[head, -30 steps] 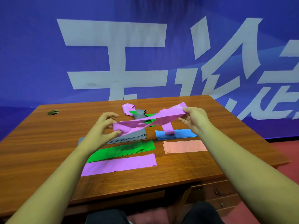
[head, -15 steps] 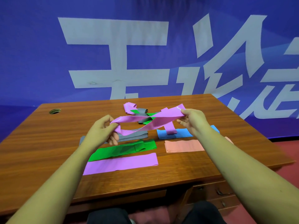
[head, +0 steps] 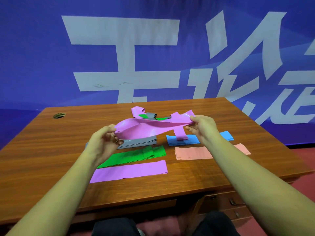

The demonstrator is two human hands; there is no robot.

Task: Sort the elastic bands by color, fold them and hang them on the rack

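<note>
The left hand (head: 104, 142) pinches one end of a purple elastic band (head: 150, 128) and the right hand (head: 202, 128) pinches the other, holding it twisted above the worktop (head: 42, 150). This looks like the folding step. Next, the band probably needs untwisting, its ends brought together, then laying on the flat purple band (head: 129, 171).

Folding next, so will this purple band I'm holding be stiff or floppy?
Probably floppy: the purple band sags and twists between left hand and right hand. Likely light, since fingertip pinches hold it. Its glossy sheen hints it may slip.
</note>
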